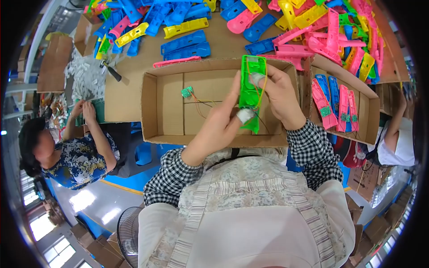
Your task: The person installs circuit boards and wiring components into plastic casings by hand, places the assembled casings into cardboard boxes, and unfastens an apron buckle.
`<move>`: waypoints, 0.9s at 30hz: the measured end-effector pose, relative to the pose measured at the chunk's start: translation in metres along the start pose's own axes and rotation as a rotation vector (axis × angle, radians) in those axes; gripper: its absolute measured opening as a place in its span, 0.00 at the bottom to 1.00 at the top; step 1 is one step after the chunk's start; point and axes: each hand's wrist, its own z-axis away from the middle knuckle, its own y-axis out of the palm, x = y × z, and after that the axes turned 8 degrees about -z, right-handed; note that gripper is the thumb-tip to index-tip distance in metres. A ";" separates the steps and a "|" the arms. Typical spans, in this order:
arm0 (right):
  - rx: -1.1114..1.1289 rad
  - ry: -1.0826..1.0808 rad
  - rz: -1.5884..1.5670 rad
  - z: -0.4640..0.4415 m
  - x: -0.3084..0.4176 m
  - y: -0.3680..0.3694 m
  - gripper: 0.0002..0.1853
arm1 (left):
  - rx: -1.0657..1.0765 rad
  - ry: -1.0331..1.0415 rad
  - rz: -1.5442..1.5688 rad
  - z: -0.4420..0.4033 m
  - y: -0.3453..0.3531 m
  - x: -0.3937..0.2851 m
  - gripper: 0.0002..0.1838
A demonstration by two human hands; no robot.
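A long green plastic shell (249,92) is held upright above an open cardboard box (170,130), its hollow side facing me. My left hand (215,130) is closed around its lower left side, the thumb near the bottom. My right hand (284,94) grips the upper right side, its thumb pressed into the hollow. White coverings wrap both thumbs. Thin yellow and red wires (263,87) run along the shell's right side. Inside the box, left of my hands, lies a small green circuit board (187,92) with wires attached.
Blue, pink, yellow and green shells (308,35) are heaped along the back. A second box (370,120) on the right holds pink and blue shells with circuit boards. A black-handled tool (112,72) lies at left. One person (76,152) sits left, another (395,138) right.
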 end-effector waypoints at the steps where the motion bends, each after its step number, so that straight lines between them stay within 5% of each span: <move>1: -0.042 0.009 -0.101 0.000 -0.001 0.000 0.19 | -0.016 0.029 -0.042 0.000 0.004 0.000 0.41; 3: -0.041 -0.014 -0.150 -0.001 -0.002 -0.002 0.17 | 0.026 -0.007 -0.013 -0.003 0.002 -0.007 0.40; 5: -0.023 -0.191 0.212 -0.005 0.004 -0.010 0.17 | 0.079 -0.079 -0.012 -0.009 -0.005 -0.013 0.40; 7: -0.128 -0.413 0.471 -0.001 0.020 -0.012 0.15 | 0.168 0.148 -0.208 -0.028 -0.019 -0.005 0.40; 10: -0.420 -0.796 1.004 0.016 0.076 -0.039 0.12 | -0.080 0.154 -0.159 -0.055 -0.069 0.004 0.33; 12: -0.583 -0.584 0.973 0.038 0.106 -0.080 0.16 | -0.331 0.074 -0.618 -0.084 -0.132 0.028 0.27; 14: -0.766 -0.071 1.355 0.057 0.131 -0.097 0.19 | -0.560 -0.112 -0.738 -0.112 -0.214 0.096 0.24; 15: -0.630 -0.175 1.516 0.065 0.123 -0.137 0.20 | -0.650 -0.326 -0.372 -0.117 -0.235 0.097 0.26; 17: -0.494 -0.288 1.672 0.076 0.097 -0.177 0.21 | -0.813 -0.440 -0.621 -0.134 -0.290 0.148 0.29; 19: -0.565 0.027 1.679 0.080 0.083 -0.178 0.22 | -0.789 -0.419 -0.621 -0.159 -0.327 0.196 0.30; 21: -0.585 -0.104 1.701 0.083 0.073 -0.202 0.22 | -0.763 -0.404 -0.618 -0.168 -0.327 0.186 0.32; 23: -0.608 -0.204 1.722 0.083 0.075 -0.200 0.22 | -0.681 -0.736 -0.464 -0.171 -0.292 0.128 0.33; 27: -0.490 -0.357 1.477 0.052 0.087 -0.110 0.19 | -0.363 -0.686 -1.085 -0.210 -0.337 0.214 0.30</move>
